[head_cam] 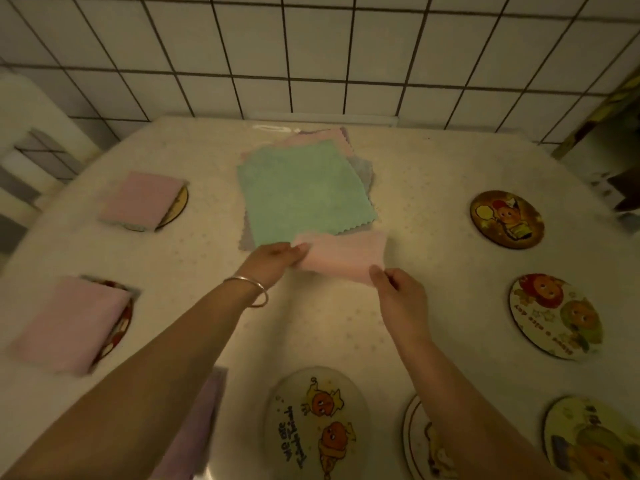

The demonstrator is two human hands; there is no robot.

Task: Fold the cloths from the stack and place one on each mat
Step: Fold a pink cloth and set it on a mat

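A stack of cloths (304, 188) with a green one on top lies at the table's far middle. Just in front of it, a folded pink cloth (343, 256) is held over the table. My left hand (277, 258) pinches its left end and my right hand (398, 292) pinches its near right corner. Folded pink cloths lie on two round mats at the left, one far (142, 199) and one near (69, 323). A lilac cloth (197, 424) shows under my left forearm. Bare round mats lie at the right (507, 220), (556, 317) and near edge (317, 424).
Two more picture mats (595, 441), (426, 445) lie at the near right, one partly hidden by my right arm. A tiled wall (311, 57) rises behind the table. A chair back (31, 133) stands at the left. Dark objects sit at the far right edge (623, 188).
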